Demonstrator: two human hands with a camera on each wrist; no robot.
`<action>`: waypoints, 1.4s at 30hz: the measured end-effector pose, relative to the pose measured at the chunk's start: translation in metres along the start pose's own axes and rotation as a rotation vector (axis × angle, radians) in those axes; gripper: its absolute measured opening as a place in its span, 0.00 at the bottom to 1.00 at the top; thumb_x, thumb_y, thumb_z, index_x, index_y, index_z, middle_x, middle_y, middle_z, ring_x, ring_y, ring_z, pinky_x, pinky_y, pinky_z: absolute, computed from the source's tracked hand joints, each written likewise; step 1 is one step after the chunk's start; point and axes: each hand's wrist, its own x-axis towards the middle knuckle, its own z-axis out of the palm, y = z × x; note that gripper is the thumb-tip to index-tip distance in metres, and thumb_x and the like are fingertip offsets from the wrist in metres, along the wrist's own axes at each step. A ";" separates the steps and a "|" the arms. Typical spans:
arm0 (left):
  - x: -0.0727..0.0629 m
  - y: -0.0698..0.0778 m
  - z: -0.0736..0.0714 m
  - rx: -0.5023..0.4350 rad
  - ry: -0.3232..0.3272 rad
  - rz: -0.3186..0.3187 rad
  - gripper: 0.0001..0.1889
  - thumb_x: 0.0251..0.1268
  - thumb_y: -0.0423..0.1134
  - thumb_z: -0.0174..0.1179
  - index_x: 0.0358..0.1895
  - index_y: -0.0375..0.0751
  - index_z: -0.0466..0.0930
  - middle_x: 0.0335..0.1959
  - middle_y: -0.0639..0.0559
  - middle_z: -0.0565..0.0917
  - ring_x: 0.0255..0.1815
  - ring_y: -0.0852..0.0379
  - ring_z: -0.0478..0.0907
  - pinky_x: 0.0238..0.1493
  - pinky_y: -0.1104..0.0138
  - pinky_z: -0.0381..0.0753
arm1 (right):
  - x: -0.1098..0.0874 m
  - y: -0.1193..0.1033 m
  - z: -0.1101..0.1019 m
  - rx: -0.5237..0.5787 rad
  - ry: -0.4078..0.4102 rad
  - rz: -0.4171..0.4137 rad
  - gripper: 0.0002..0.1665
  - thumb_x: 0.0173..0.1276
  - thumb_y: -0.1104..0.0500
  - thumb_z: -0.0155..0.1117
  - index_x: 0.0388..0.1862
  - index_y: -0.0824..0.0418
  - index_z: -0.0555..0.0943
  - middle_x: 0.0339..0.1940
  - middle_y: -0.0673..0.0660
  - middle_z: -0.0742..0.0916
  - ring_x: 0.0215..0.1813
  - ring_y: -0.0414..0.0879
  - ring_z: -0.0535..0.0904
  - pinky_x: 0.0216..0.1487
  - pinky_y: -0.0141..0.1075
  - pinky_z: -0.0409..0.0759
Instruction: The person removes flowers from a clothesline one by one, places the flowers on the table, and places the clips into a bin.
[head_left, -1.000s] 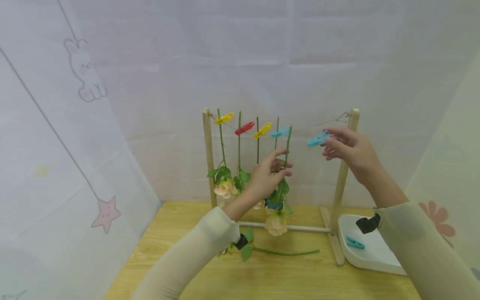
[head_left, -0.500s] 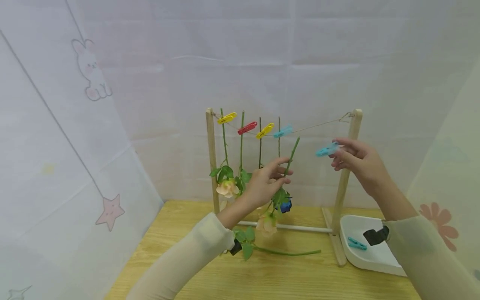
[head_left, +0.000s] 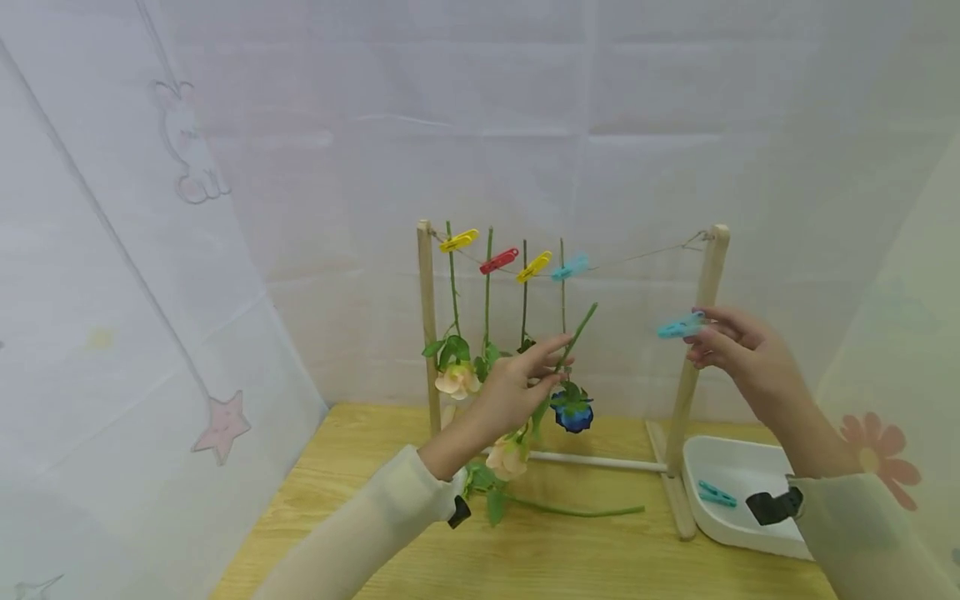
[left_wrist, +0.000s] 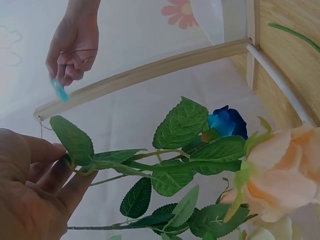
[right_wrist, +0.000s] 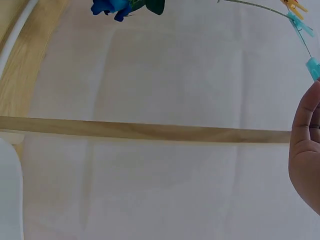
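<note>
Left hand [head_left: 508, 392] pinches a rose stem [head_left: 581, 329] below the string [head_left: 641, 254], right hand [head_left: 752, 357] a blue clip [head_left: 678, 326], also below it; best steady the stem against the string before clipping.

In the head view, at centre, my left hand [head_left: 513, 390] covers part of the stem of the peach rose [head_left: 507, 460] it pinches and parts of the flowers hanging behind. My left sleeve [head_left: 367, 525], cut off by the bottom edge, hides the left end of the green stem [head_left: 577, 510] below. At lower right, my right sleeve [head_left: 862, 533] hides the right end of the white tray [head_left: 720, 531]. In the left-wrist view, the rose runs past the right edge; at upper left, the turquoise clothespin [left_wrist: 60, 90] is blurred. In the right-wrist view, the right edge cuts off my right hand [right_wrist: 306, 150], the top edge the blue rose [right_wrist: 111, 6].
</note>
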 end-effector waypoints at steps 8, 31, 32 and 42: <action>-0.012 -0.003 -0.005 0.070 0.030 0.022 0.33 0.70 0.25 0.60 0.76 0.51 0.67 0.55 0.43 0.87 0.50 0.50 0.87 0.32 0.76 0.81 | -0.023 0.009 -0.017 0.067 -0.025 -0.039 0.20 0.77 0.78 0.44 0.65 0.78 0.70 0.42 0.57 0.90 0.39 0.44 0.87 0.41 0.33 0.87; -0.062 0.013 0.015 0.704 -0.001 0.143 0.31 0.71 0.25 0.57 0.74 0.54 0.70 0.25 0.53 0.83 0.10 0.70 0.47 0.13 0.81 0.47 | -0.089 0.042 -0.059 0.187 0.119 0.009 0.25 0.77 0.79 0.39 0.65 0.70 0.75 0.44 0.58 0.91 0.40 0.46 0.89 0.45 0.33 0.86; -0.064 0.013 0.017 0.714 -0.004 0.142 0.32 0.70 0.23 0.57 0.74 0.54 0.71 0.30 0.53 0.86 0.11 0.70 0.47 0.13 0.81 0.47 | -0.091 0.043 -0.060 0.196 0.123 0.011 0.25 0.77 0.79 0.39 0.65 0.69 0.75 0.44 0.58 0.91 0.40 0.46 0.89 0.45 0.34 0.86; -0.093 0.009 0.042 0.824 -0.099 0.167 0.47 0.61 0.23 0.67 0.80 0.56 0.58 0.58 0.55 0.85 0.24 0.67 0.79 0.14 0.82 0.52 | -0.112 0.060 -0.073 0.215 0.140 0.015 0.28 0.78 0.79 0.36 0.67 0.67 0.76 0.45 0.57 0.90 0.41 0.45 0.88 0.46 0.33 0.86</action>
